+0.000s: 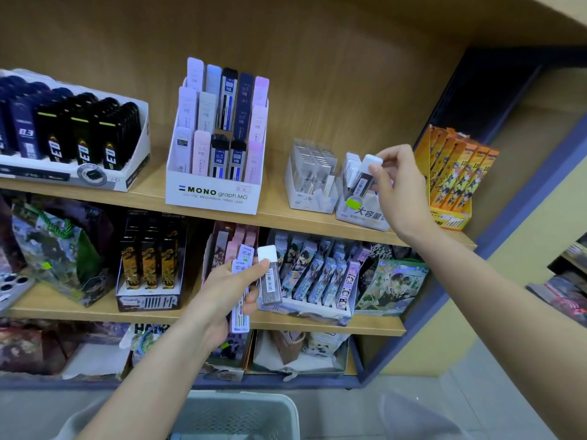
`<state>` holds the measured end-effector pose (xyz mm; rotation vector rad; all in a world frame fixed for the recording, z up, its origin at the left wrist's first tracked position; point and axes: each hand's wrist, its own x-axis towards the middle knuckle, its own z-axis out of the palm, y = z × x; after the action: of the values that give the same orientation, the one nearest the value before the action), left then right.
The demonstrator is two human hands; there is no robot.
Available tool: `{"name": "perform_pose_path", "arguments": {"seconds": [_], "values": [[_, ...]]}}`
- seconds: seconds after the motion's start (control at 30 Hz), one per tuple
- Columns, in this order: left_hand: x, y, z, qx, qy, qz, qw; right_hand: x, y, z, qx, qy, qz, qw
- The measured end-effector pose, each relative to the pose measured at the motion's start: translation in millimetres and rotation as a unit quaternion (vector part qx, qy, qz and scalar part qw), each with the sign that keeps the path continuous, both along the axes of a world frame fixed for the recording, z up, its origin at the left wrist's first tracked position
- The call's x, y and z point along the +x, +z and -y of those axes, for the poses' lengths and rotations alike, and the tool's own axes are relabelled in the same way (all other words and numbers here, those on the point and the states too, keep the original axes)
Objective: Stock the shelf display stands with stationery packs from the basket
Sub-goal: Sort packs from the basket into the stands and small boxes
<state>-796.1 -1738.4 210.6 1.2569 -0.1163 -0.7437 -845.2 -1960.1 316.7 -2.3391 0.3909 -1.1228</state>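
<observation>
Above the grey plastic basket (pixel 241 414), our left hand (pixel 228 290) grips spare white-capped lead packs (pixel 270 281). Farther up, our right hand (pixel 400 182) pinches a white-capped dark lead case (pixel 365 173) at the white cardboard display stand (pixel 362 211). We judge slotting is in hand; next comes a straight downward push.

Wooden shelving (pixel 317 58), blue frame (pixel 536 182), pale floor (pixel 413 404)

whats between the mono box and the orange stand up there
Head view: a stand of clear cases and a green-stickered stand, where the right hand holds a white-capped pack.
</observation>
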Motion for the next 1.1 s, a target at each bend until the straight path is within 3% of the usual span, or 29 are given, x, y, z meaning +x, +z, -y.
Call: {"name": "perform_pose_path", "arguments": {"seconds": [0.17, 0.37, 0.47, 0.53, 0.6, 0.7, 0.8, 0.97, 1.1], "values": [[2.2, -0.9, 0.4, -0.009, 0.004, 0.002, 1.0, 2.7, -7.8, 9.1, -0.015, -0.022, -0.045, 0.999], [3.2, -1.1, 1.8, -0.012, 0.0, 0.012, 1.0, 2.3, -13.5, 9.5, -0.013, -0.049, -0.045, 0.998], [2.8, -1.9, 1.9, -0.019, 0.002, 0.022, 1.0, -0.9, -14.7, -4.7, -0.06, -0.086, -0.028, 0.994], [3.0, -2.3, 1.9, -0.022, 0.007, 0.028, 0.999, -7.1, -17.7, -24.5, -0.066, -0.055, -0.019, 0.996], [2.8, -2.1, 2.4, -0.02, 0.007, 0.036, 0.999, -14.3, -25.6, -48.3, -0.026, 0.013, -0.09, 0.996], [0.7, -1.8, 3.0, -0.018, -0.004, 0.05, 0.999, -20.0, -44.8, -76.0, 0.085, 0.109, -0.235, 0.962], [-2.9, -1.4, 3.2, -0.01, -0.025, 0.071, 0.997, -19.1, -58.2, -88.7, 0.197, 0.162, -0.269, 0.929], [-5.4, 2.5, 1.9, 0.009, -0.054, 0.081, 0.995, -26.0, -52.9, -85.5, 0.253, 0.173, -0.233, 0.923], [-4.8, 2.4, 3.6, 0.028, -0.075, 0.067, 0.995, -40.1, -23.9, -60.5, 0.236, 0.118, -0.115, 0.958]]}}
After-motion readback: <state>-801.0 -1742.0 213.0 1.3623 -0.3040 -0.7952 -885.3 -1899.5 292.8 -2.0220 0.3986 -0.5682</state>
